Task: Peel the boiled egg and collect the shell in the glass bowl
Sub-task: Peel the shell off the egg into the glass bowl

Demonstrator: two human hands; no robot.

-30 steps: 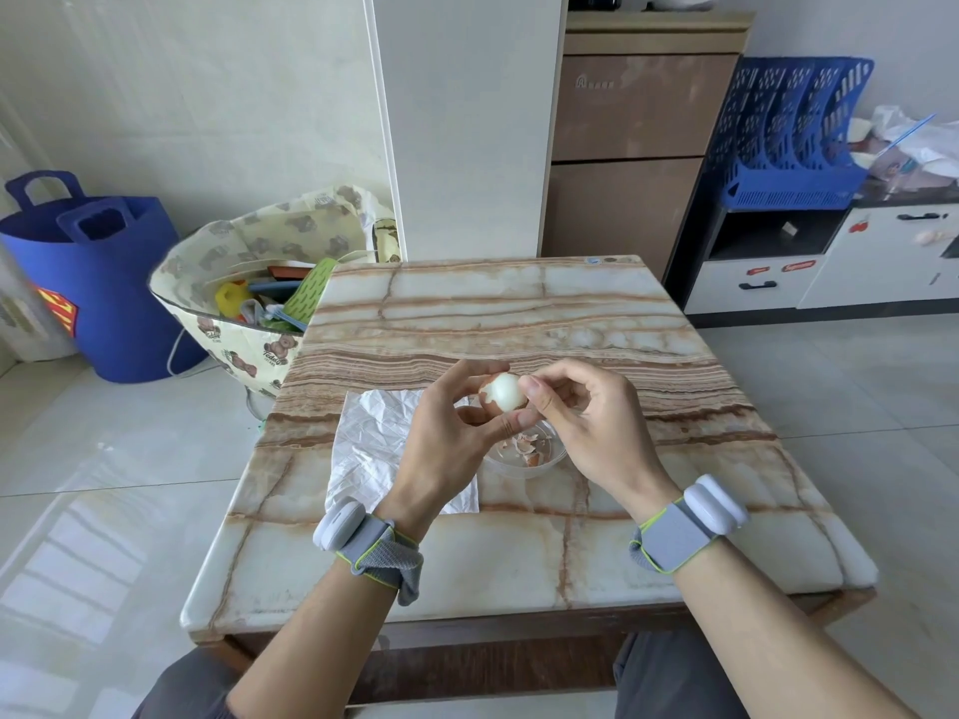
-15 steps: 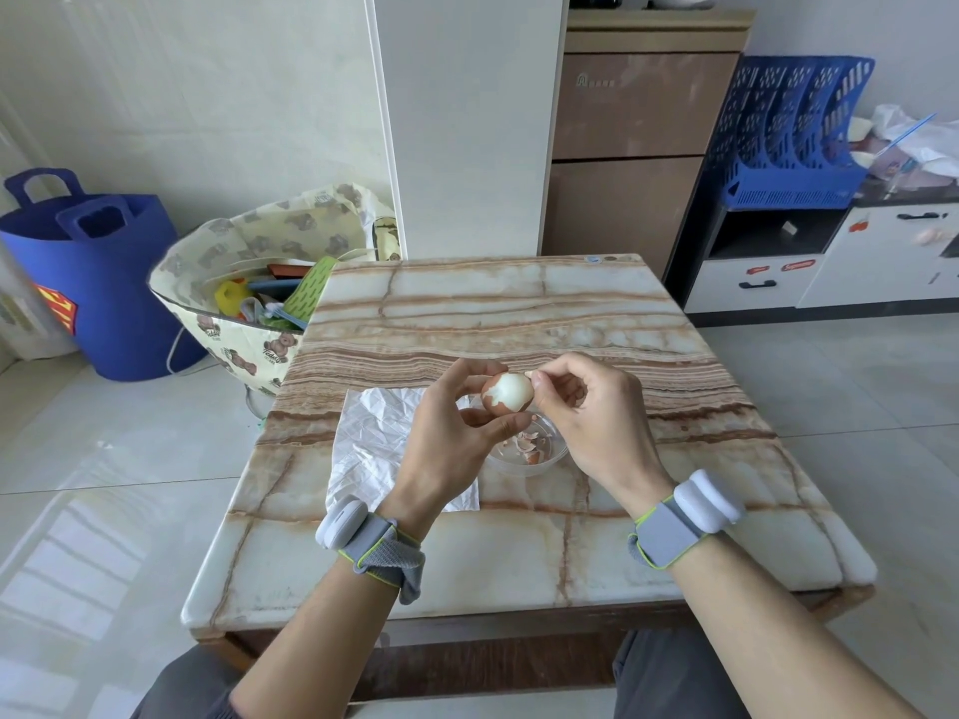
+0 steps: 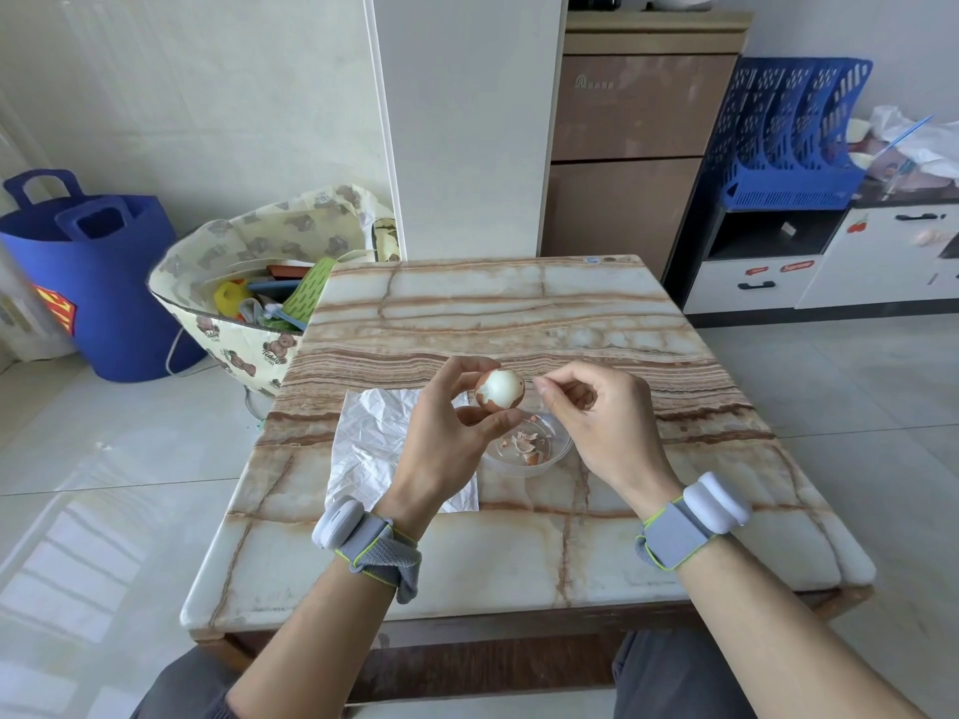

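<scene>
Gripping the half-peeled egg (image 3: pixel 499 390) just above the glass bowl (image 3: pixel 561 453), the left hand (image 3: pixel 446 433) steadies it; the right hand (image 3: pixel 597 422) is pinched together alongside, whether on a flake is unclear. Peeling is midway; the brown shell (image 3: pixel 489 405) likely needs picking next.

White egg (image 3: pixel 499 390) shows brown shell patches; table (image 3: pixel 519 313) is cream marble, brown-veined; blue tub (image 3: pixel 104 282); bear-print cream bag (image 3: pixel 249 251); blue rack (image 3: pixel 789 132).

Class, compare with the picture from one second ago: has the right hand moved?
Yes. The right hand has drawn slightly rightward, off the egg, judged against the glass bowl.
</scene>
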